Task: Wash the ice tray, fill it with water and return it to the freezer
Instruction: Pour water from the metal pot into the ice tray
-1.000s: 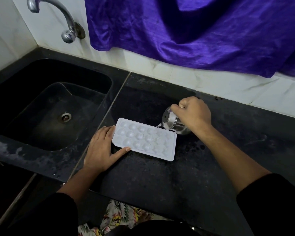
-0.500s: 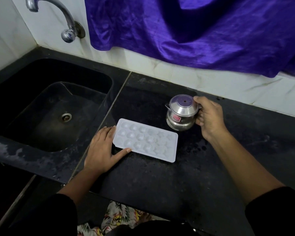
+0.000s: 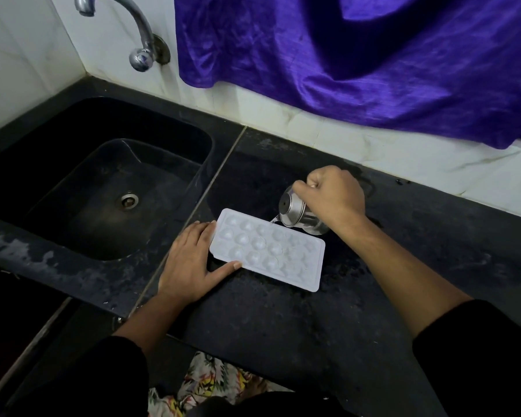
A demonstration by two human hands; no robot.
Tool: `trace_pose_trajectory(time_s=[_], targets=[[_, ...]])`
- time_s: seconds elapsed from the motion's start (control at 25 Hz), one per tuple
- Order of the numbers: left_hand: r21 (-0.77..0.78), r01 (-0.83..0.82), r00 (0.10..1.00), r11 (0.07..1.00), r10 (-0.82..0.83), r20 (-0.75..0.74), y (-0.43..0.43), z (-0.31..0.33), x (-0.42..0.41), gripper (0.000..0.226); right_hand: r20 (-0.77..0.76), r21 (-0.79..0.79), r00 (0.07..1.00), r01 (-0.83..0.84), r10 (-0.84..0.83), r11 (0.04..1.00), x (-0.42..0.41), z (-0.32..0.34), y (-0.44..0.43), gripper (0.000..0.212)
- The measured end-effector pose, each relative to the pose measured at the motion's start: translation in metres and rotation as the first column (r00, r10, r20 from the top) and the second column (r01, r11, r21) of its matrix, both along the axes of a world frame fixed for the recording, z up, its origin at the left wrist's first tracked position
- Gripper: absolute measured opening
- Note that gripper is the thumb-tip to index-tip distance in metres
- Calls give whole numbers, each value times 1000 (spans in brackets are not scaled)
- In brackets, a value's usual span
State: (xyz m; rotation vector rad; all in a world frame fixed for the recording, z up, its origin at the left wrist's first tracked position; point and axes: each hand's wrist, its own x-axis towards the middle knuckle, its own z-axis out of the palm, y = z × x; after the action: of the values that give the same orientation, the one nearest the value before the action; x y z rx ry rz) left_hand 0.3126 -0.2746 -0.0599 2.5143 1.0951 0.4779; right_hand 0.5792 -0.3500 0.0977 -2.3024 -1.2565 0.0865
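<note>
Black stone counter [image 3: 283, 326] runs out to the right of the sink [image 3: 42, 139], with a tap [image 3: 140, 31] on the tiled wall behind it and a purple cloth [image 3: 373, 61] hanging further right. The ice tray [image 3: 271, 249] lies flat on the counter just right of the sink. The left hand [image 3: 190, 266] rests open against the tray's sink-side end, fingers straight and thumb along the near edge. The right hand [image 3: 333, 197] is clenched around a small steel jug [image 3: 295, 213], tipped so its spout meets the tray's far edge, on the side away from the sink.

The tray looks like thin, light plastic that would probably flex. Once full it should be heavier and quick to spill. Both short ends, held level, seem the best hold, and the rim is likely wet and slippery.
</note>
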Motion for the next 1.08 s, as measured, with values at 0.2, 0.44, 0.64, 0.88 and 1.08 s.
trace_pose_trajectory(time_s=[0.2, 0.44, 0.64, 0.88, 1.08], targets=[[-3, -7, 1000, 1000, 7, -2, 0, -1, 0, 100, -154, 47, 987, 53, -46, 997, 14, -2, -5, 47], [-5, -10, 1000, 1000, 10, 9, 1, -1, 0, 101, -781, 226, 623, 360, -53, 905, 30, 2, -26, 18], [-8, -8, 1000, 1000, 8, 0, 1, -1, 0, 100, -838, 311, 543, 397, 52, 863, 21, 15, -16, 24], [-5, -13, 1000, 1000, 13, 6, 0, -2, 0, 99, -371, 190, 928, 48, 26, 981, 7, 11, 15, 48], [-10, -15, 1000, 1000, 15, 2, 1, -2, 0, 101, -15, 6, 998, -58, 58, 998, -14, 11, 27, 50]])
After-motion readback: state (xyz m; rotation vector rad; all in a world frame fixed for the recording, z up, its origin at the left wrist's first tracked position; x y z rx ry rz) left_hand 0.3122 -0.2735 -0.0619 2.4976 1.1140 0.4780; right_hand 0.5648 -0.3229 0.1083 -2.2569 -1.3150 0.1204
